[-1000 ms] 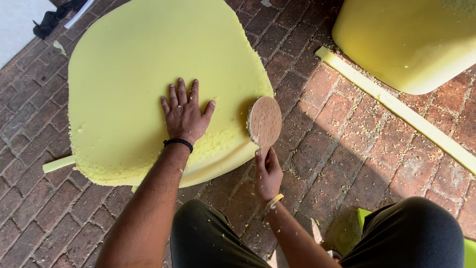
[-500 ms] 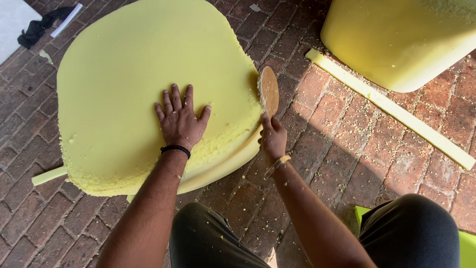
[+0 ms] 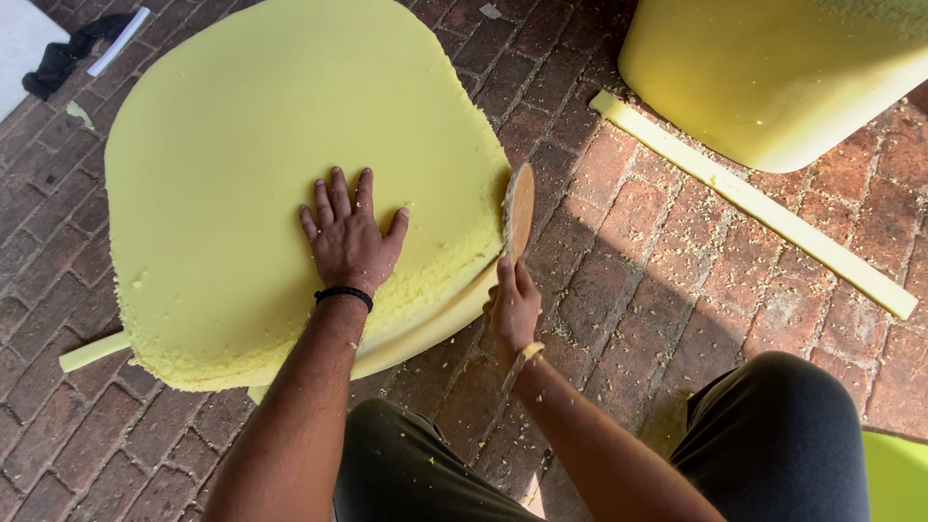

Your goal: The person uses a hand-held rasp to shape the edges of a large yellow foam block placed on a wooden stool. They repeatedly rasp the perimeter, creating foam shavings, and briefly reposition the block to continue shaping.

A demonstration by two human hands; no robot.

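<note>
A wide, rounded slab of yellow foam (image 3: 251, 155) lies flat on the brick floor. My left hand (image 3: 350, 237) presses down on it near its front right edge, fingers spread, a black band on the wrist. My right hand (image 3: 512, 307) grips the handle of a round-faced wooden tool (image 3: 519, 208), held on edge against the foam's right rim. The foam's front edge looks rough and crumbly, and a thin cut strip (image 3: 425, 333) curls out under it.
A second bulky yellow foam piece (image 3: 773, 68) sits at the top right. A long thin foam strip (image 3: 754, 203) lies diagonally on the bricks (image 3: 638, 290), amid yellow crumbs. A black cloth and a white sheet (image 3: 29, 39) lie at the top left. My knees are at the bottom.
The wooden tool has turned from face-up to edge-on and moved up along the foam's right rim. My left hand has stayed pressed on the foam.
</note>
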